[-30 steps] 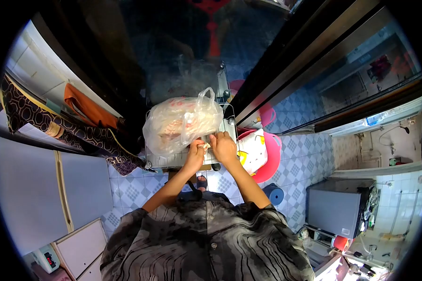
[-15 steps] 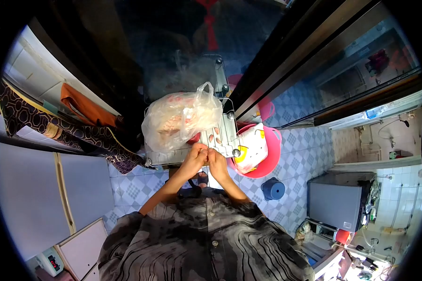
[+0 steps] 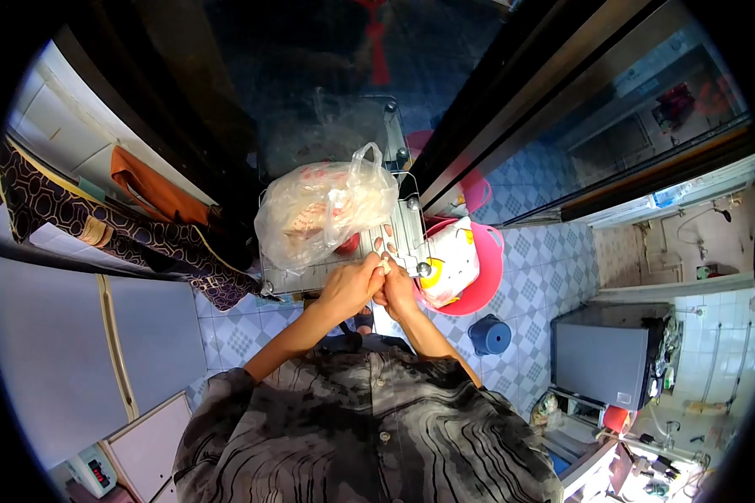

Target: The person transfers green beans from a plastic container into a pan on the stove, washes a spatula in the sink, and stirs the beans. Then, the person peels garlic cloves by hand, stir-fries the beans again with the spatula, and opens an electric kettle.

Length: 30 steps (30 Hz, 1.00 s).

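Observation:
My left hand [image 3: 352, 285] and my right hand [image 3: 398, 289] meet at the near edge of a wire rack [image 3: 302, 280]. Their fingers are pinched together around a small pale piece [image 3: 384, 266], too small to name for sure. Just beyond my fingertips, small brownish pieces [image 3: 389, 246] lie on the rack, partly covered by my hands. A translucent plastic bag [image 3: 327, 210] with pale contents rests on the rack in front of my left hand. Something round and red [image 3: 349, 244] shows at the bag's near edge.
Right of the rack stands a pink basket [image 3: 488, 277] with a white and yellow bag [image 3: 453, 264] in it. A blue stool or bucket [image 3: 490, 336] is on the tiled floor. Dark glass panels rise ahead, and a patterned cloth [image 3: 143, 243] hangs left above a grey fridge-like cabinet [image 3: 42, 352].
Both hands have shifted slightly right, and my left hand has turned over toward the right one. A pale piece now shows between the fingers. The bag stays put.

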Tool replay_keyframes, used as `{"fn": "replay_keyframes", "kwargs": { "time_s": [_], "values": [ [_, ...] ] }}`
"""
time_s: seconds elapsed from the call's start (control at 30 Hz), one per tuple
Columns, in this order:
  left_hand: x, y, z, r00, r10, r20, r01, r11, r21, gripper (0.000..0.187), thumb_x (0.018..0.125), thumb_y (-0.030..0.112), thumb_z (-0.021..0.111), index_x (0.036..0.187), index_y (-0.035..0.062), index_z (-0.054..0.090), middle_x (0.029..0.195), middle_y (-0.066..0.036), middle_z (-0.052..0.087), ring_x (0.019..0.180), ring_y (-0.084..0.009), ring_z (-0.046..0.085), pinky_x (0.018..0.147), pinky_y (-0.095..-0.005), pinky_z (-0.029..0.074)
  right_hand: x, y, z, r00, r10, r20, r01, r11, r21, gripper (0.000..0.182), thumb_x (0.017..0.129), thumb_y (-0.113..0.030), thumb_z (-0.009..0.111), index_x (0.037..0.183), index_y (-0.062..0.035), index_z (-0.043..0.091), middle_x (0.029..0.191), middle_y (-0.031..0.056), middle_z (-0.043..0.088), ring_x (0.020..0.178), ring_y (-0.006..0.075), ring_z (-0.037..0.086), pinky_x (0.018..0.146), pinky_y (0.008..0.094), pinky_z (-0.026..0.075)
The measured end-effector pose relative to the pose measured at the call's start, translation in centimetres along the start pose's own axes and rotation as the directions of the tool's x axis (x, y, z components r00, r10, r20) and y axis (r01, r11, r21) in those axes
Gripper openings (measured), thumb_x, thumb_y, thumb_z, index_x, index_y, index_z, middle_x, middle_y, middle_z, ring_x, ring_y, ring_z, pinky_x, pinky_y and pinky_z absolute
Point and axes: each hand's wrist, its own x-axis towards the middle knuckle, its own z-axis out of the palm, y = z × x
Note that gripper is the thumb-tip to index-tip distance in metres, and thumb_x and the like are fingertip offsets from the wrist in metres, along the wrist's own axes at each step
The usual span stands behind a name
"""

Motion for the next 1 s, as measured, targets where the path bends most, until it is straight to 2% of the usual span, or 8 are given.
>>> {"fn": "replay_keyframes", "kwargs": {
  "time_s": [0.17, 0.23, 0.27, 0.37, 0.53, 0.77, 0.87, 1.0],
  "values": [
    [0.3, -0.5, 1.6, 0.991, -0.133, -0.026, 0.130, 0.988, -0.082, 0.016, 0.085, 0.018, 0.045, 0.081, 0.0027, 0.048, 0.065, -0.017, 0.056, 0.061, -0.0306, 0.057, 0.053, -0.0375, 0.042, 0.3, 0.8, 0.0, 0.997, -0.073, -0.040, 0.070, 0.996, -0.060, 0.041, 0.090, -0.043, 0.035, 0.070, -0.0094, 0.047, 0.048, -0.0025, 0.037, 0.033, 0.0067, 0.028, 0.031, 0.0222, 0.019],
    [0.4, -0.8, 3.4, 0.929, -0.275, -0.248, 0.107, 0.840, -0.532, 0.023, 0.087, 0.019, 0.041, 0.077, 0.0006, 0.049, 0.059, -0.014, 0.051, 0.054, -0.0213, 0.053, 0.052, -0.0336, 0.040, -0.1, 0.6, 1.1, 0.939, -0.277, -0.205, 0.234, 0.949, -0.211, 0.047, 0.091, -0.042, 0.033, 0.067, -0.0070, 0.051, 0.047, -0.0016, 0.040, 0.036, 0.0058, 0.030, 0.033, 0.0226, 0.021],
    [0.5, -0.5, 3.3, 0.908, -0.360, -0.216, 0.183, 0.803, -0.567, 0.027, 0.089, 0.021, 0.038, 0.076, -0.0004, 0.050, 0.056, -0.010, 0.045, 0.052, -0.0157, 0.044, 0.051, -0.0314, 0.038, 0.4, 0.9, 1.4, 0.840, -0.514, -0.175, 0.422, 0.820, -0.386, 0.051, 0.092, -0.040, 0.030, 0.068, -0.0027, 0.055, 0.052, 0.0011, 0.046, 0.045, 0.0070, 0.037, 0.040, 0.0231, 0.029],
    [0.5, 0.2, 3.3, 0.880, -0.397, -0.262, 0.187, 0.795, -0.577, 0.028, 0.089, 0.022, 0.037, 0.076, -0.0002, 0.048, 0.058, -0.010, 0.044, 0.053, -0.0177, 0.041, 0.052, -0.0316, 0.037, 0.3, 0.9, 1.2, 0.759, -0.651, -0.003, 0.490, 0.575, -0.655, 0.053, 0.093, -0.040, 0.029, 0.075, 0.0017, 0.056, 0.059, 0.0029, 0.050, 0.054, 0.0099, 0.042, 0.049, 0.0246, 0.036],
    [0.7, 0.5, 3.5, 0.874, -0.328, -0.358, 0.090, 0.835, -0.543, 0.025, 0.090, 0.024, 0.036, 0.085, 0.0016, 0.045, 0.062, -0.015, 0.046, 0.056, -0.0242, 0.046, 0.055, -0.0351, 0.038, 0.7, 1.0, 1.2, 0.793, -0.607, -0.057, 0.513, 0.715, -0.476, 0.049, 0.093, -0.037, 0.030, 0.082, 0.0022, 0.056, 0.068, 0.0053, 0.054, 0.063, 0.0123, 0.047, 0.058, 0.0262, 0.040],
    [0.3, 0.1, 3.5, 0.917, -0.114, -0.382, 0.047, 0.982, -0.180, 0.019, 0.089, 0.022, 0.037, 0.093, 0.0033, 0.039, 0.070, -0.022, 0.054, 0.065, -0.0425, 0.053, 0.054, -0.0462, 0.039, 0.1, -1.4, 2.4, 0.962, -0.230, -0.146, 0.228, 0.973, -0.029, 0.045, 0.088, -0.036, 0.035, 0.090, 0.0032, 0.055, 0.078, 0.0093, 0.057, 0.073, 0.0176, 0.053, 0.068, 0.0279, 0.042],
    [0.5, -0.2, 3.3, 0.936, -0.106, -0.337, 0.061, 0.988, -0.143, 0.018, 0.087, 0.019, 0.040, 0.093, 0.0024, 0.039, 0.071, -0.022, 0.054, 0.065, -0.0429, 0.052, 0.055, -0.0486, 0.040, 0.5, -1.7, 2.1, 0.988, -0.115, -0.101, 0.125, 0.987, 0.096, 0.032, 0.088, -0.032, 0.038, 0.091, -0.0051, 0.053, 0.079, 0.0046, 0.054, 0.068, 0.0136, 0.051, 0.059, 0.0251, 0.043],
    [0.7, -0.5, 2.6, 0.958, -0.098, -0.269, 0.075, 0.993, -0.093, 0.015, 0.085, 0.016, 0.042, 0.090, 0.0017, 0.040, 0.069, -0.023, 0.053, 0.063, -0.0423, 0.052, 0.056, -0.0490, 0.040, 0.4, -2.8, 1.7, 0.991, 0.129, 0.029, -0.131, 0.987, 0.093, 0.030, 0.089, -0.033, 0.034, 0.072, -0.0120, 0.047, 0.055, -0.0009, 0.041, 0.040, 0.0107, 0.033, 0.034, 0.0243, 0.025]
  ]
}}
